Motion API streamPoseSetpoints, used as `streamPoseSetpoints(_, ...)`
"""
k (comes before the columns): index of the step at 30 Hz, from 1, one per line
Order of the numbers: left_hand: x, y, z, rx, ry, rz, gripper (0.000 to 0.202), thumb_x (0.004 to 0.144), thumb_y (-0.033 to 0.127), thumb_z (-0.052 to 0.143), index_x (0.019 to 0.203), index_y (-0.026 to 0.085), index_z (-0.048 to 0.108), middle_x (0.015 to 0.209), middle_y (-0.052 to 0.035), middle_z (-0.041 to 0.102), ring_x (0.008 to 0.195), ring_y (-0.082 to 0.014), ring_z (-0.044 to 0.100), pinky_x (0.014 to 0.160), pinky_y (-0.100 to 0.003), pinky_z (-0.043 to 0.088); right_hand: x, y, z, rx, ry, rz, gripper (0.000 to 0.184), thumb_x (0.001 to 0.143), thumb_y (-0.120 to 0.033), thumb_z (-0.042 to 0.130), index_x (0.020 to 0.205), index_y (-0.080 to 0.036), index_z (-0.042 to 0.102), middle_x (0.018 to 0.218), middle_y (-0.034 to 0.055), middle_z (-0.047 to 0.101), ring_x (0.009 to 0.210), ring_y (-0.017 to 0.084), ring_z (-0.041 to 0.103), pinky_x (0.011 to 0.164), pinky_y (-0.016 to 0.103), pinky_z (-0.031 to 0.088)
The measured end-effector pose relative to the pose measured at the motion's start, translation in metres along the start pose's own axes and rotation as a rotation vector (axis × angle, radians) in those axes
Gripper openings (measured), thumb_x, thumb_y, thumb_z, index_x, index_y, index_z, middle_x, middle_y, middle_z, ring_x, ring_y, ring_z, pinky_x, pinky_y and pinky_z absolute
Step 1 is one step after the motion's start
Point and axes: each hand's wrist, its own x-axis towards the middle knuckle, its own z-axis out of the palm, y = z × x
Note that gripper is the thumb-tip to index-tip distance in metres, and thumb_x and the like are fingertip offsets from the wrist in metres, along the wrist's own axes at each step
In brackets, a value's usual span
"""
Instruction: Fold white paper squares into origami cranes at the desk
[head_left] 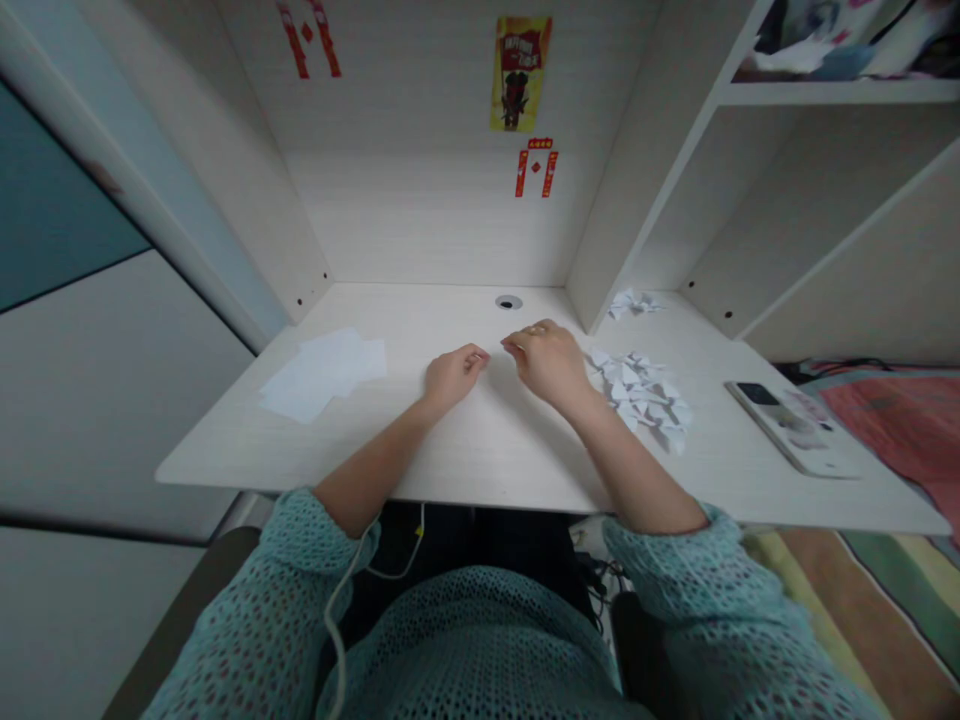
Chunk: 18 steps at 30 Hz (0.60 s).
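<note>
My left hand (455,375) is over the middle of the desk, its fingers curled and the thumb pressed against them. Facing it across a narrow gap, my right hand (549,362) is bent at the wrist with thumb and fingertips pinched together. Whatever either pinch may hold is too small or too pale against the white desk to make out. A heap of small folded white papers (641,395) lies just right of my right hand. To the left of my left hand are flat, overlapping sheets of white paper (330,370).
More paper pieces (634,303) lie behind the divider's foot (600,300). A phone (787,428) rests at the desk's right. A round cable hole (508,302) is near the back panel. A white cable (337,610) hangs by my left sleeve.
</note>
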Motion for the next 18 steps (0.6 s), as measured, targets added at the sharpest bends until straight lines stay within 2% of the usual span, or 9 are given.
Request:
streamPoseSetpoints(3,0.004,-0.005,-0.002,0.145,0.019,0.005,0.012,0.080,0.035,0.058,0.084,0.028,0.067,0.083,-0.0006,0.070,0.078,-0.0203,0.064,0.069,-0.029,0.043,0.008,-0.009,0.042,0.009,-0.064,0.054,0.033,0.089,-0.019,0.039,0.112,-0.017,0.062,0.104,0.0128,0.067,0.101,0.027,0.052,0.081,0.037,0.037)
streamPoseSetpoints(5,0.005,-0.007,-0.003,0.239,0.008,0.003,0.015,0.082,0.036,0.055,0.086,0.028,0.066,0.086,-0.0013,0.070,0.080,-0.0202,0.064,0.070,-0.029,0.043,0.004,-0.011,0.062,0.041,-0.074,0.036,0.035,0.089,-0.018,0.039,0.118,-0.016,0.057,0.112,0.0115,0.064,0.108,0.026,0.049,0.086,0.035,0.037)
streamPoseSetpoints(8,0.006,-0.004,-0.007,0.397,-0.024,0.009,0.020,0.084,0.036,0.051,0.090,0.025,0.066,0.093,-0.0035,0.068,0.087,-0.0198,0.062,0.075,-0.029,0.043,-0.006,-0.013,0.077,0.092,-0.120,0.014,0.040,0.089,-0.023,0.041,0.127,-0.014,0.049,0.119,0.0112,0.061,0.114,0.024,0.048,0.093,0.034,0.037)
streamPoseSetpoints(11,0.010,0.000,-0.019,0.542,-0.076,0.028,0.026,0.084,0.038,0.051,0.102,0.025,0.064,0.106,-0.0053,0.065,0.098,-0.0196,0.058,0.085,-0.029,0.041,-0.011,-0.013,0.084,0.127,-0.173,0.011,0.036,0.090,-0.027,0.040,0.121,-0.015,0.055,0.125,0.0096,0.057,0.117,0.023,0.047,0.097,0.033,0.037)
streamPoseSetpoints(13,0.017,0.001,-0.036,0.626,-0.053,-0.004,0.033,0.084,0.040,0.052,0.112,0.024,0.059,0.113,-0.0070,0.062,0.103,-0.0214,0.056,0.089,-0.031,0.039,-0.010,-0.012,0.087,0.146,-0.185,0.012,0.035,0.090,-0.030,0.040,0.118,-0.018,0.057,0.127,0.0080,0.056,0.119,0.023,0.046,0.098,0.034,0.037)
streamPoseSetpoints(15,0.024,-0.003,-0.064,0.689,0.007,-0.081,0.040,0.085,0.042,0.050,0.120,0.024,0.054,0.120,-0.0085,0.059,0.110,-0.0235,0.053,0.093,-0.033,0.038,-0.009,-0.009,0.088,0.171,-0.186,0.020,0.035,0.090,-0.032,0.041,0.119,-0.019,0.057,0.127,0.0071,0.057,0.120,0.022,0.046,0.099,0.035,0.037)
streamPoseSetpoints(18,0.030,-0.021,-0.116,0.749,0.019,-0.329,0.058,0.081,0.048,0.052,0.133,0.023,0.042,0.128,-0.0115,0.054,0.115,-0.0279,0.051,0.093,-0.037,0.039,-0.009,-0.007,0.090,0.197,-0.178,0.023,0.035,0.090,-0.033,0.042,0.119,-0.020,0.057,0.127,0.0063,0.057,0.119,0.022,0.046,0.098,0.035,0.039)
